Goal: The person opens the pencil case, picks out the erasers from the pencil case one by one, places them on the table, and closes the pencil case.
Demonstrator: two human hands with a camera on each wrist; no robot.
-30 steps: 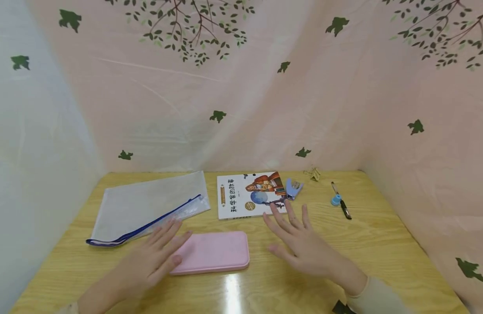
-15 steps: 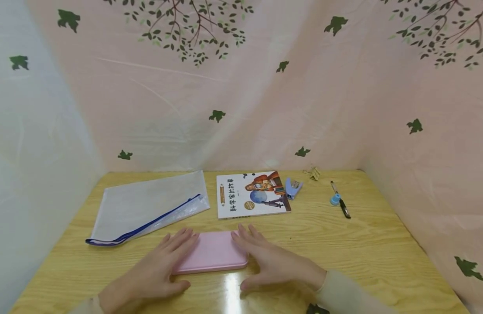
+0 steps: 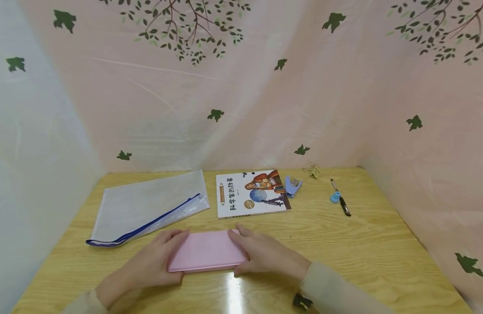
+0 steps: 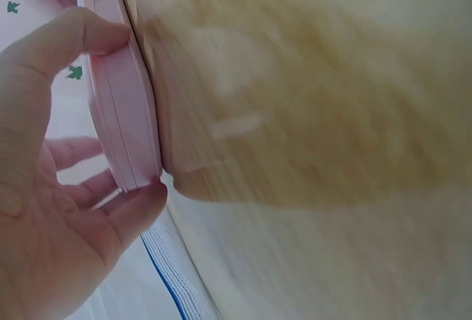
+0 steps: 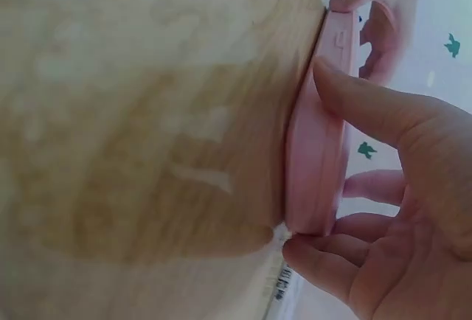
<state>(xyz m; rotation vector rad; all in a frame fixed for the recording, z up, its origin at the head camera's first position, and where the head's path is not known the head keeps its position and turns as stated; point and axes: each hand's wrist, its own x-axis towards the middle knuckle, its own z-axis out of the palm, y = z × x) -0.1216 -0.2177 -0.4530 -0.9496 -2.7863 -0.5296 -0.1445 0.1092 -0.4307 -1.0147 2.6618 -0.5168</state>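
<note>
Two hands [image 3: 155, 259] [image 3: 265, 255]; one case [image 3: 208, 250], pouch [image 3: 149, 203], book [image 3: 247, 200], clip [image 3: 314, 172], pen [image 3: 345, 206].

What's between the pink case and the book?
A strip of bare tabletop, plus fingertips of the right hand at the far edge of the pink case; head view.

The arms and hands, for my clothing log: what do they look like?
The left hand and right hand are bare, without gloves. The left sleeve and right sleeve are plain, long and pale cream. A small black object shows beside the right one; I can't tell what.
</note>
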